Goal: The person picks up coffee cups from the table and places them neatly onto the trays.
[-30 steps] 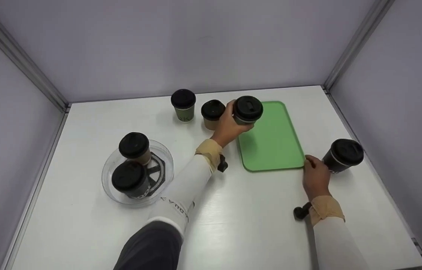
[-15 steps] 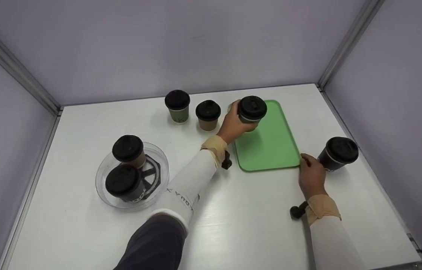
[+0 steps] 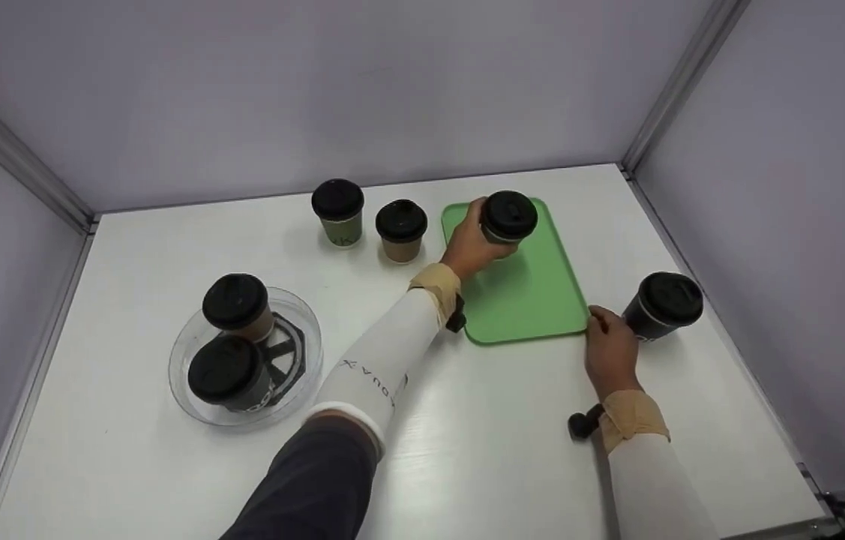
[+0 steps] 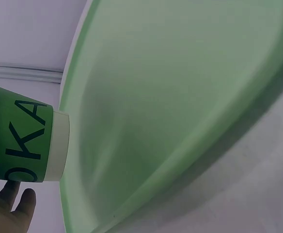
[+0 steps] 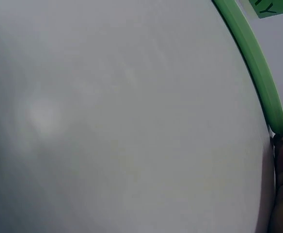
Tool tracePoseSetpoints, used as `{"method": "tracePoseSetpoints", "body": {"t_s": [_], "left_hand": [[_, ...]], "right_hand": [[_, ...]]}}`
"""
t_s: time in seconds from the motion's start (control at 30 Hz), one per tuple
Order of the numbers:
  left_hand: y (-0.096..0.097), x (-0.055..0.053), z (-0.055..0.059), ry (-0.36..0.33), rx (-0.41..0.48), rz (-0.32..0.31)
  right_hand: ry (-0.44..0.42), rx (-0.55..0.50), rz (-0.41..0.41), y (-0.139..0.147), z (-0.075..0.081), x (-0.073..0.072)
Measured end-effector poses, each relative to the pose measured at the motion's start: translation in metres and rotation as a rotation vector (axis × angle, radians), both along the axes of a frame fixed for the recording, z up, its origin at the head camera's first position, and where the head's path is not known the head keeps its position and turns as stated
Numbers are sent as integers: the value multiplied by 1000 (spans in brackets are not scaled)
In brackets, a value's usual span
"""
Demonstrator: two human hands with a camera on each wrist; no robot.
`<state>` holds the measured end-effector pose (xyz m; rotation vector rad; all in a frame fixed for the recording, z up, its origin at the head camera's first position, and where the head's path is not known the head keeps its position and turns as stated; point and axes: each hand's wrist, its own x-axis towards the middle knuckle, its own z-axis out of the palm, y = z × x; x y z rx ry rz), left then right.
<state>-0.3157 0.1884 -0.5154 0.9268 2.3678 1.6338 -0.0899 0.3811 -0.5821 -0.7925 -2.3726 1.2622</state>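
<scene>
My left hand (image 3: 469, 246) grips a green paper coffee cup (image 4: 27, 138) with dark lettering. The cup's black lid (image 3: 510, 214) faces up in the head view, and it is held over the far part of a green tray (image 3: 531, 304). The left wrist view shows the cup's pale base rim above the tray surface. At the tray's near right corner, my right hand (image 3: 612, 351) pinches the edge between thumb and curled fingers. A dark lidded cup (image 3: 662, 306) stands just right of that hand.
Left of the tray stand a brown lidded cup (image 3: 401, 231) and a green lidded cup (image 3: 338, 212). Two more lidded cups (image 3: 236, 306) sit in a clear round dish (image 3: 181, 375) at the left. Walls (image 3: 362, 90) enclose the back and sides.
The left hand has carried the green cup a little rightward, farther over the tray. The right hand stays at the tray corner. The head view has shifted slightly.
</scene>
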Motion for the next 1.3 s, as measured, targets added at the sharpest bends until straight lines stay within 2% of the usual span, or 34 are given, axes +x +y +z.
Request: {"method": "tracePoseSetpoints", "body": {"t_s": [0.13, 0.4, 0.6, 0.73, 1.0, 1.17, 1.3], "left_hand": [[6, -1, -2, -3, -18, 7], [21, -4, -1, -32, 23, 21], [34, -11, -8, -1, -60, 15], [40, -13, -13, 10, -82, 21], [44, -28, -4, 37, -72, 71], [46, -29, -11, -17, -116, 53], [46, -31, -14, -68, -96, 84]], "right_hand": [[5, 5, -3, -5, -1, 5], [-5, 10, -5, -9, 1, 12], [-10, 3, -8, -8, 0, 16], [-12, 23, 1, -9, -1, 21], [-7, 3, 31, -11, 0, 10], [-56, -17, 55, -11, -6, 13], [-54, -33, 78, -11, -9, 12]]}}
